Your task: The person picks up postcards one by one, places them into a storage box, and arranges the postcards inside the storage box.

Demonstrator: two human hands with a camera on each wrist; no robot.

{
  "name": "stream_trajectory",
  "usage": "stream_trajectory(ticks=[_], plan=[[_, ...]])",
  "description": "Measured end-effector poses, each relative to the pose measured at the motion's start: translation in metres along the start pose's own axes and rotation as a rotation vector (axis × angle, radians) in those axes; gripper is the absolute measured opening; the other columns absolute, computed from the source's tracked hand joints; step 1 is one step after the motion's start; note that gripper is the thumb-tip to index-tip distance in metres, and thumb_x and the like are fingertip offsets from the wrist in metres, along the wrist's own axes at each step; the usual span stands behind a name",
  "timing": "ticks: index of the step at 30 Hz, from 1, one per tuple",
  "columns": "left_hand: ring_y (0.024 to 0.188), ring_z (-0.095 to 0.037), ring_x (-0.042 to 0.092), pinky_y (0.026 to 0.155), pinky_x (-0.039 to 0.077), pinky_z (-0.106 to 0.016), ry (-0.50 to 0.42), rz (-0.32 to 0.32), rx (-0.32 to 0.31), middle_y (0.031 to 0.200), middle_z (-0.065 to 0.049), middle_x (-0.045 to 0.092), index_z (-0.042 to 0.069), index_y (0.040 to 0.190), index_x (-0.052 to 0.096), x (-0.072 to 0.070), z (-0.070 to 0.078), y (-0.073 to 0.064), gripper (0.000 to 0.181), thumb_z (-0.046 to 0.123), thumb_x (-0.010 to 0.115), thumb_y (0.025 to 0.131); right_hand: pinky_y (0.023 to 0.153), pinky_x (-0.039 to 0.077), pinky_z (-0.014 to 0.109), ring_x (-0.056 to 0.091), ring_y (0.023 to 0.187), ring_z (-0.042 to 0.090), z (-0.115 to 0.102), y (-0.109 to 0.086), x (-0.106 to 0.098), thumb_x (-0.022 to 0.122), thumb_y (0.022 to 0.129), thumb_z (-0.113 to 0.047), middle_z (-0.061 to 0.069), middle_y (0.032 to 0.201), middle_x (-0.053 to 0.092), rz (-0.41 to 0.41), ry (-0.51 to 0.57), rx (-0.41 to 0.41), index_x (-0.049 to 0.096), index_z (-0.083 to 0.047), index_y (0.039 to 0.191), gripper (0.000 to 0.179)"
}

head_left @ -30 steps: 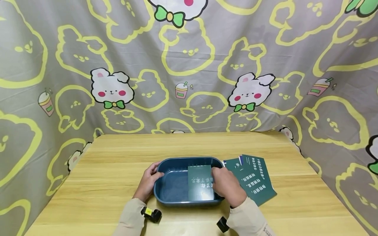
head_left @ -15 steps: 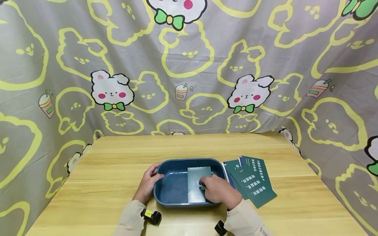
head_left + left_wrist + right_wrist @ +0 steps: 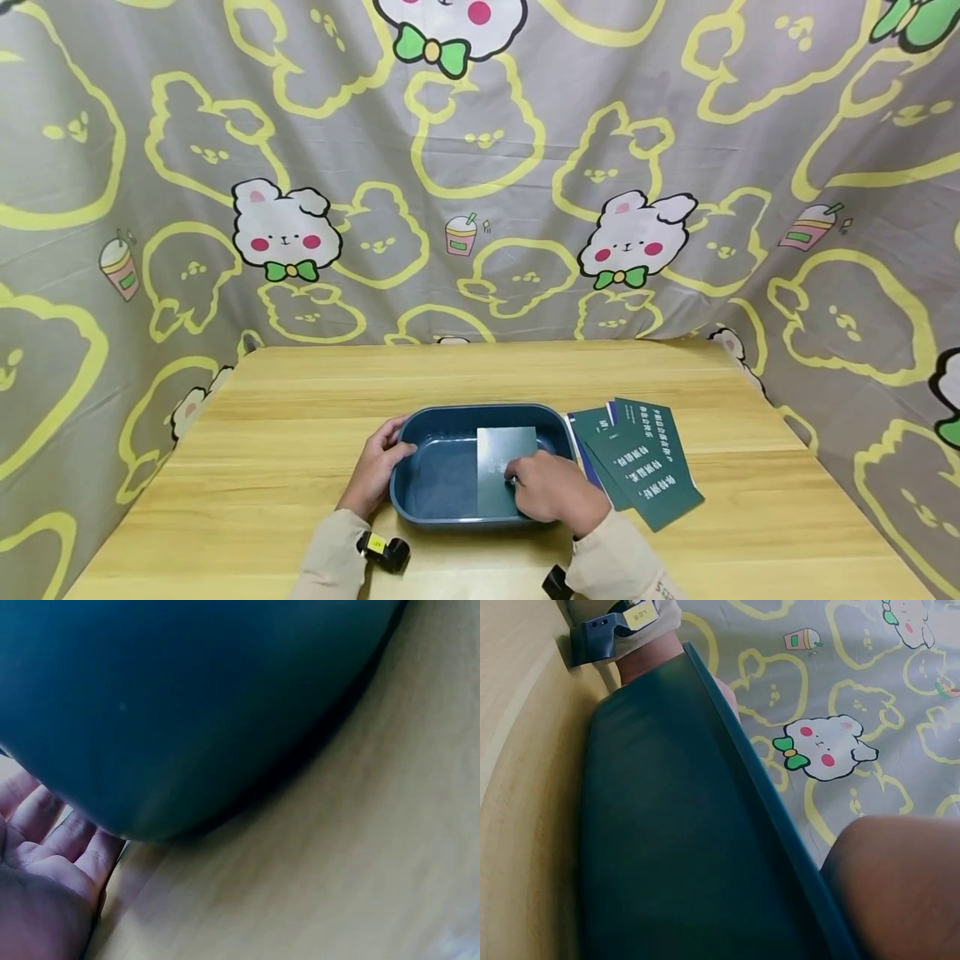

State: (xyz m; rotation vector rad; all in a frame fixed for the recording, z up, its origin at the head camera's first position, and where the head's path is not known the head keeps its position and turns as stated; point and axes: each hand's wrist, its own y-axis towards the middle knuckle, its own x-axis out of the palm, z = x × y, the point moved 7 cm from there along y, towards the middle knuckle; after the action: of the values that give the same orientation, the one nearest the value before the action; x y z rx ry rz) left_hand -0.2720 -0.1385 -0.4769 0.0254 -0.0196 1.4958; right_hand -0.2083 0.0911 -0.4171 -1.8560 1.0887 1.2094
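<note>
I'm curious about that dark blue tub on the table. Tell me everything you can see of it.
The tub is a dark teal-blue rounded rectangle with a rim and smooth, slightly shiny walls, apparently plastic. It stands upright on the wooden table, its length running left to right before the person. The left hand's grip is on its left end, thumb over the rim. A green card is in its right half, under the right hand; whether that hand touches the tub is unclear.
</note>
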Motion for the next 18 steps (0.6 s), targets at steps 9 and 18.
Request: stream_trajectory(ticks=[9, 18], plan=[[0.109, -0.028, 0.057, 0.084, 0.048, -0.027, -0.009, -0.007, 0.007, 0.126, -0.023, 0.058, -0.005, 0.135, 0.049, 0.0020, 0.0030, -0.0014, 0.048, -0.006, 0.056, 0.087, 0.071, 0.051, 0.041, 0.060, 0.077, 0.019, 0.0034, 0.0000, -0.0040, 0.049, 0.088, -0.007, 0.008, 0.096, 0.068, 0.043, 0.006, 0.070, 0.069, -0.004, 0.109, 0.029], [0.109, -0.028, 0.057, 0.083, 0.048, -0.025, -0.004, -0.011, 0.015, 0.125, -0.023, 0.058, -0.005, 0.134, 0.050, 0.0024, 0.0033, -0.0017, 0.047, -0.006, 0.056, 0.087, 0.065, 0.049, 0.042, 0.055, 0.072, 0.020, 0.0027, 0.0020, 0.0017, 0.050, 0.087, -0.008, 0.008, 0.090, 0.065, 0.039, -0.013, 0.086, 0.067, -0.005, 0.105, 0.025]])
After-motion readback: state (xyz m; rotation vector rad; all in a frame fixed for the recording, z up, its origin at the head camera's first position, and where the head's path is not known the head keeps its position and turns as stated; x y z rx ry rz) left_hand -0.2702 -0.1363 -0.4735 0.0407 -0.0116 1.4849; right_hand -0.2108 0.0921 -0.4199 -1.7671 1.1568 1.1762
